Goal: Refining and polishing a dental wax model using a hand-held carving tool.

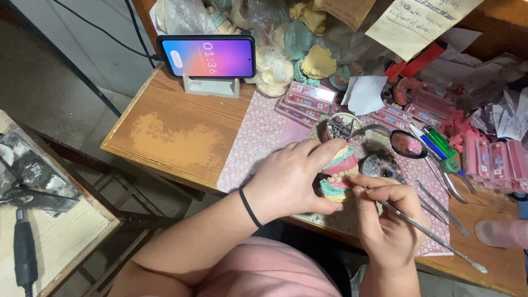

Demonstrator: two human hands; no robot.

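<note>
The left hand [291,179] wraps around a dental model [338,173], thumb low at the front and fingers curled over the top, holding it just above the near edge of the tabletop [170,137]. The model shows pink gums and a row of pale teeth set on a teal and cream base, and it sits between the two hands. A black band [249,208] circles the left wrist. The right hand [385,220] pinches a thin metal tool [429,234] between thumb and fingertips, much as a pen is held; the tool's near tip meets the model at the teeth, and its long shaft runs off to the lower right, ending in a small flat blade. Under the work lies a pink patterned mat [258,140]. Just behind the model stands a small round dish [344,126] with metal bits in it, and to its right a dark spoon-like bowl [408,144] holds pink wax. More metal tools [445,203] lie on the mat to the right, near some green and blue pens [434,142]. Pink tooth cards [305,102] lie in rows further back, and plaster casts [297,49] pile up beyond them. A phone [208,56] rests sideways on a stand at the far left of the tabletop, its screen lit.
</note>
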